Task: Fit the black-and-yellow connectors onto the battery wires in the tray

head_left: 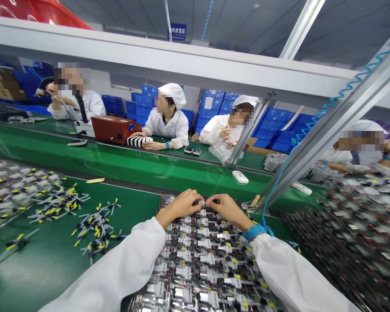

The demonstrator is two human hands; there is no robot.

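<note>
At the far end of a clear tray (178,261), my left hand (182,204) and my right hand (226,209) meet with their fingertips almost together. Both are closed in a pinch on a small black-and-white part (200,202); its exact kind is too small and too covered to make out. Rows of small white-and-black assemblies (207,258) with red and black wires fill the tray below my hands. Some of them carry yellow bits. A blue wrist strap (252,232) with a coiled cord circles my right wrist.
Loose grey parts with yellow pieces (97,227) lie in piles to the left. More filled trays stand at the far left (17,186) and stacked at the right (354,229). A metal post (299,143) rises ahead on the right. Several co-workers sit across the green conveyor (156,169).
</note>
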